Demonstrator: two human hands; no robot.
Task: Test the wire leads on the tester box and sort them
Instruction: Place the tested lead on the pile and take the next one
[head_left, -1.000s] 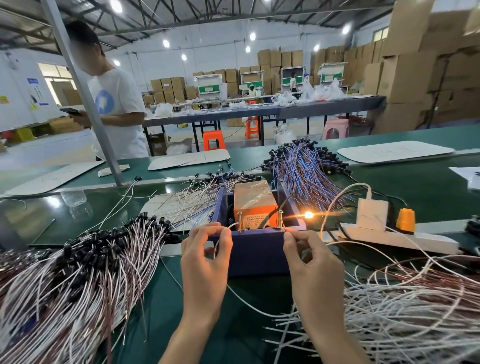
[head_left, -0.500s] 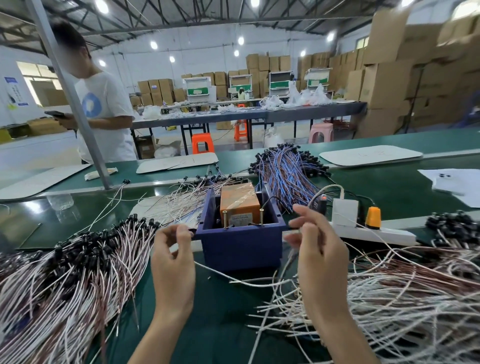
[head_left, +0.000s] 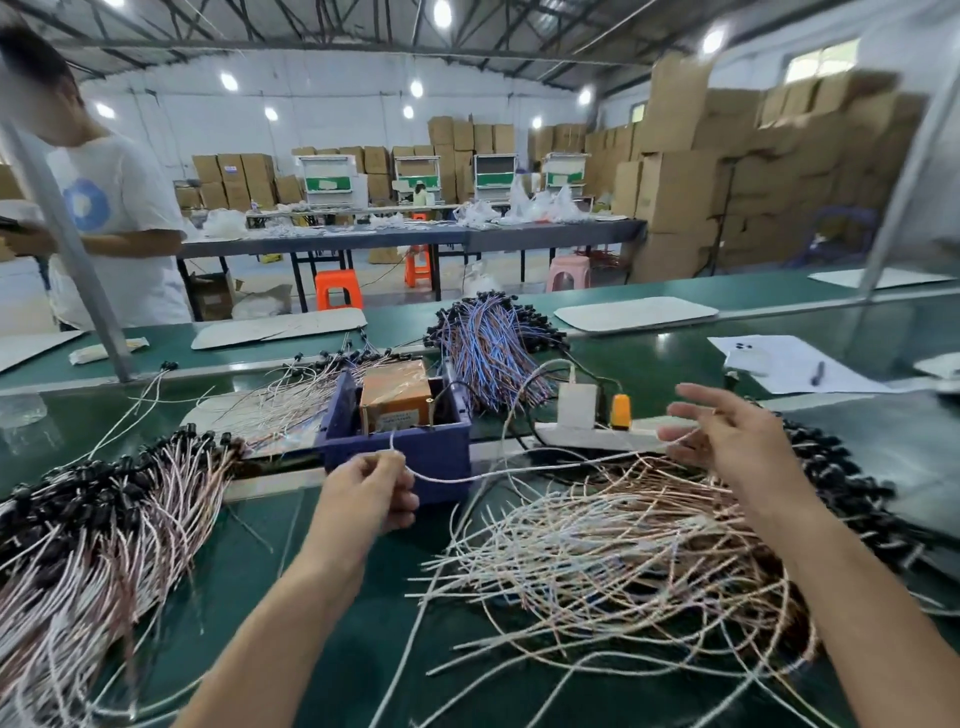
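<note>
The blue tester box with an orange block inside stands at the middle of the green bench. My left hand is just in front of it and pinches one end of a white wire lead. That lead stretches rightward to my right hand, whose fingers are spread over the loose pile of white and copper leads. A bundled heap of leads with black caps lies at the left.
A white power strip with a charger and an orange plug lies right of the box. Blue-and-red leads are heaped behind it. Paper with a pen lies at far right. A person stands at the back left.
The lamp on the tester has gone out. Both hands have left the box's pins; my right hand moved out right over the loose pile and opened, while my left hand keeps the lead.
</note>
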